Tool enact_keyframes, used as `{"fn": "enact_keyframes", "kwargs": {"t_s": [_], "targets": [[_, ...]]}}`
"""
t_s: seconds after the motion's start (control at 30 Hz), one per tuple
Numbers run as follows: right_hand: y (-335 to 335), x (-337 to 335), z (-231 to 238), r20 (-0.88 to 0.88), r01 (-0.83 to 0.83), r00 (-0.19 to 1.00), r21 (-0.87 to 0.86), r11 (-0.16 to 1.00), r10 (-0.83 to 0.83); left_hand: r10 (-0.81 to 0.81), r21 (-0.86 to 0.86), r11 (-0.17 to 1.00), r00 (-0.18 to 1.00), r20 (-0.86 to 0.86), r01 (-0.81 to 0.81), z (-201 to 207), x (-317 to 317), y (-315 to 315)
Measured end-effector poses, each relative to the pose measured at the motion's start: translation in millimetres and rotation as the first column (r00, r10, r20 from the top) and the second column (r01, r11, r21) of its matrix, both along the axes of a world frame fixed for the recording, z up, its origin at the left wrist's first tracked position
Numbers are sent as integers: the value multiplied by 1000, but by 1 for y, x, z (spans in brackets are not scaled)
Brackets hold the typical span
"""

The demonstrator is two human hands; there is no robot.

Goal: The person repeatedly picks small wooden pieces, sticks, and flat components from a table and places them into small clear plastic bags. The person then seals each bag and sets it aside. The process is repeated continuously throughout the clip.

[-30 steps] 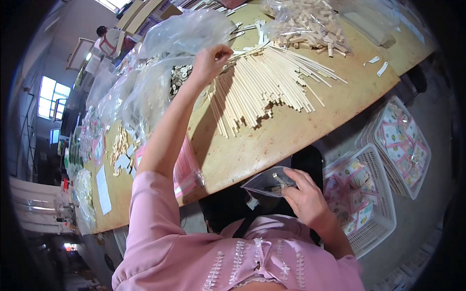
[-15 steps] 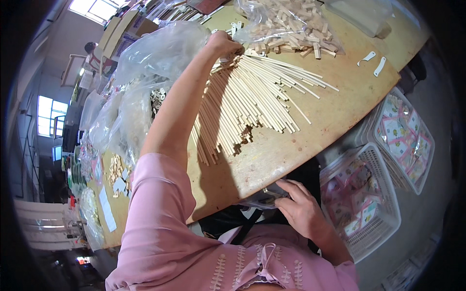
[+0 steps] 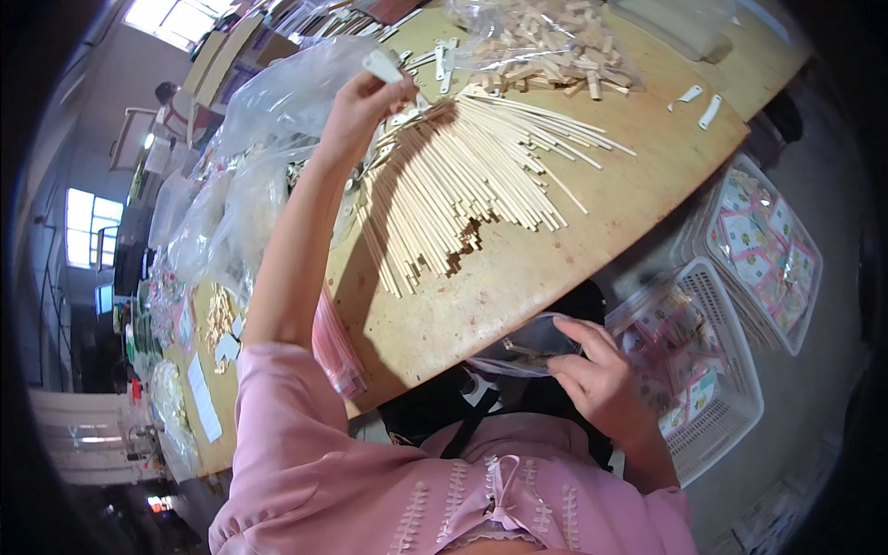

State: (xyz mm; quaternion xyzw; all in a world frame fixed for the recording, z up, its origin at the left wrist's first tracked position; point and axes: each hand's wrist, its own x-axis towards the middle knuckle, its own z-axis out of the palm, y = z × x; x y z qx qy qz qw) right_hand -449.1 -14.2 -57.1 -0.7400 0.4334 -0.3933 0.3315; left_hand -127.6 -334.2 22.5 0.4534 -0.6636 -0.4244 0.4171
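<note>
My left hand (image 3: 363,113) is raised over the far end of the table, its fingers closed on a flat white piece (image 3: 380,66) with a rounded end. Below and beside that hand, a fan of thin pale wooden sticks (image 3: 462,185) covers the tabletop. More flat white pieces (image 3: 447,63) lie behind the sticks. At the table's near edge my right hand (image 3: 597,375) pinches the rim of a clear plastic bag (image 3: 507,363). A few small pale pieces show inside the bag.
Small wooden blocks (image 3: 564,60) spill from a clear bag at the far side. Large plastic bags (image 3: 277,111) stand at the left. Pink packets (image 3: 335,351) lie by the near left edge. White baskets (image 3: 754,393) of packets stand on the right, below the table.
My left hand has drawn back and left from the far end of the sticks, with the white piece now visible in it. My right hand has shifted slightly right, and the bag gapes wider.
</note>
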Motion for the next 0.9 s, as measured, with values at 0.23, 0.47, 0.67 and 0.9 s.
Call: {"fn": "enact_keyframes", "kwargs": {"t_s": [0.23,0.47,0.67,0.9], "targets": [[5,-5,25,-5,99,995,-25,995,-99,-323,6,946,946,-25,323,7,-81,194],[15,-12,27,-25,98,995,-58,993,-100,-340,-2,938,919,200,348,8,-129,208],[26,-19,18,-47,119,992,-39,992,-121,-66,-263,929,815,576,261,-29,-147,56],[29,-27,5,12,145,989,-9,989,-145,202,-524,802,695,690,286,-32,-196,-23]]}}
